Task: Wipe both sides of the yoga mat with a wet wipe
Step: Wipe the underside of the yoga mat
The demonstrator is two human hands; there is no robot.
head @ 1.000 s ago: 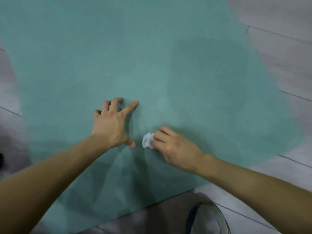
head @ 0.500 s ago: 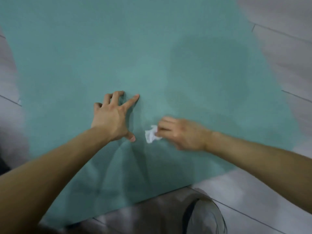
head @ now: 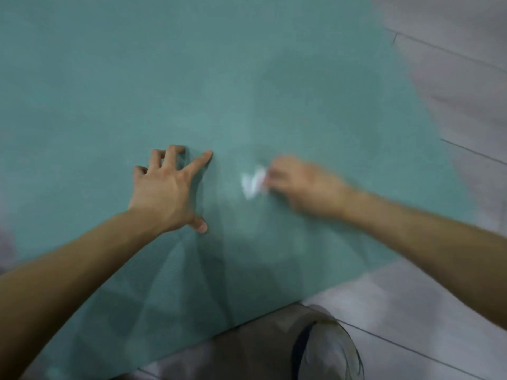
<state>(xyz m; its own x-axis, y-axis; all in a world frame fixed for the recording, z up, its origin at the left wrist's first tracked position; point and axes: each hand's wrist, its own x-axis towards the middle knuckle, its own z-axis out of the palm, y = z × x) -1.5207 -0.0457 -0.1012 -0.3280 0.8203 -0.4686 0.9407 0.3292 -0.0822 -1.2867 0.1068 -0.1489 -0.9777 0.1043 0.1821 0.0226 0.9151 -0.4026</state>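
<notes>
A teal yoga mat (head: 192,78) lies flat on the floor and fills most of the view. My left hand (head: 167,190) presses on it with fingers spread, fingertips and thumb touching the mat. To its right, my right hand (head: 301,185) is blurred by motion and pinches a small crumpled white wet wipe (head: 253,182) against the mat. A darker damp patch shows on the mat beyond the right hand.
Grey wood-look floor (head: 466,91) borders the mat on the right and at the bottom. Below the mat's near edge sit my knee in dark fabric and a light garment with a dark stripe (head: 323,349).
My right hand slid the wipe up and away from me across the mat, a little to the right. My left hand stayed pressed in place.
</notes>
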